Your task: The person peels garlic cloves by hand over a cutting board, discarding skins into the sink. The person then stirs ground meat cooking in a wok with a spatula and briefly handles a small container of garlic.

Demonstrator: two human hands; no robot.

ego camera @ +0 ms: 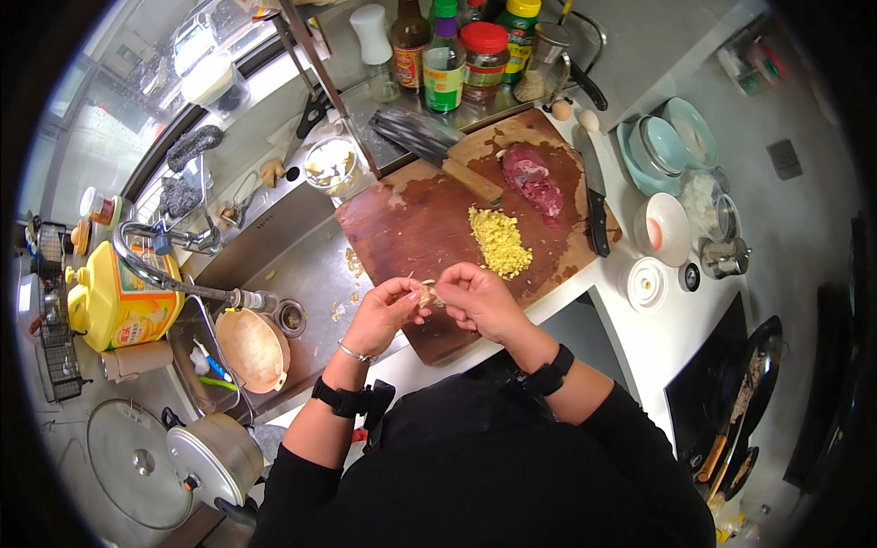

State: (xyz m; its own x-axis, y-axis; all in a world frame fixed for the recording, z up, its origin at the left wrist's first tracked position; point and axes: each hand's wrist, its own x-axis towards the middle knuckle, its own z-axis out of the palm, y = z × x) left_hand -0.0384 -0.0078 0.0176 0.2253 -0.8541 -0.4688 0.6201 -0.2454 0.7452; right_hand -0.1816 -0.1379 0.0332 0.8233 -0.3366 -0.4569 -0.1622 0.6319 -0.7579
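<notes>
Over the near edge of a wooden cutting board [397, 233], my left hand [387, 312] grips a small pale piece of garlic [427, 296] with papery skin. Fingertips of my right hand [479, 301] pinch at the other side of the same piece and partly cover it. Just beyond my right hand lies a heap of finely chopped yellow pieces [499, 243], maybe ginger or garlic. Farther back on the board are a chunk of raw red meat [531, 181] and a cleaver [473, 181] with a wooden handle. A black-handled knife [597, 219] lies along the board's right side.
To the left, a steel sink [308, 267] with peel scraps holds a peach-coloured basin [252, 351] beneath a faucet [147, 274]. Bottles [444, 75] stand behind the board. Two eggs [588, 121], a white bowl [662, 229] and a black cooktop [706, 363] are on the right.
</notes>
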